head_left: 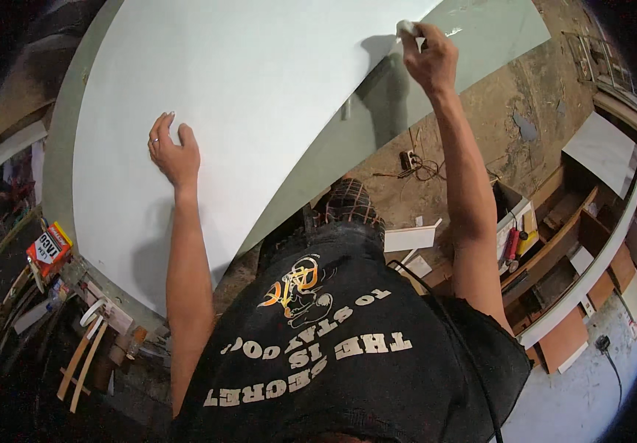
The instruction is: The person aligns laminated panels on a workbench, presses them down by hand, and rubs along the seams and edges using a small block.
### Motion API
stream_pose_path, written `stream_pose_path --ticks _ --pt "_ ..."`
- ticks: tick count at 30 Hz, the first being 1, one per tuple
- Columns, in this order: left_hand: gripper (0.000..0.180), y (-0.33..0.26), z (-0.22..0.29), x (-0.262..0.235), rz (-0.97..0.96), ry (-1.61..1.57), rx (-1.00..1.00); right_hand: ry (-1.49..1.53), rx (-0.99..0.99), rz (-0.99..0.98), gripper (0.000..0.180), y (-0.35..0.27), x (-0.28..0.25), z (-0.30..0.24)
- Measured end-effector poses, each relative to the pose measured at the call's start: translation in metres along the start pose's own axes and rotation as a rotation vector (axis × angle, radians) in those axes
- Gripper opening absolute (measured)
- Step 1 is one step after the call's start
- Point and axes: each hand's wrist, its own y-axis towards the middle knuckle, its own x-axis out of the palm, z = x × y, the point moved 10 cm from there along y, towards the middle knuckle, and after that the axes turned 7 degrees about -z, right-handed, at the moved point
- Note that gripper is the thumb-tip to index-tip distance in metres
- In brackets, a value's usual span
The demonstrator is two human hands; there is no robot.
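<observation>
A large white sheet [185,140] with a curved edge lies over a grey-green board [303,177]. Above the sheet's left part, my left hand [174,151] has its fingers loosely bent and the thumb apart; it wears a ring and holds nothing I can see. At the far right, over the sheet's edge, my right hand [433,63] pinches a small white lump [407,28], its kind unclear. A pale wet-looking streak [453,32] shows on the board beside that hand. Whether the left fingertips touch the sheet is hard to tell.
On the brown floor lie a black power socket [408,159] and its cable. An open wooden cabinet frame [555,251] stands at right, near a red tool [512,244]. At left are an orange-red packet [50,249] and wooden strips [82,362].
</observation>
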Motion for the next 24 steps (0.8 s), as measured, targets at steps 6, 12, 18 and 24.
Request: stream_pose_path --ticks 6,12,18,24 --pt "0.031 0.0 0.006 -0.004 0.001 0.049 0.041 0.109 0.035 -0.036 0.018 0.008 -0.002 -0.004" --pt "0.031 -0.001 -0.009 0.002 0.001 -0.045 -0.017 0.246 -0.075 -0.201 0.029 -0.071 0.03 -0.086" --pt "0.031 -0.001 0.005 0.0 -0.015 0.041 0.008 0.422 -0.142 -0.268 0.022 -0.107 0.019 -0.158" --pt "0.031 -0.001 0.003 -0.004 0.001 0.035 0.004 0.324 0.207 -0.02 0.011 -0.045 -0.011 -0.05"
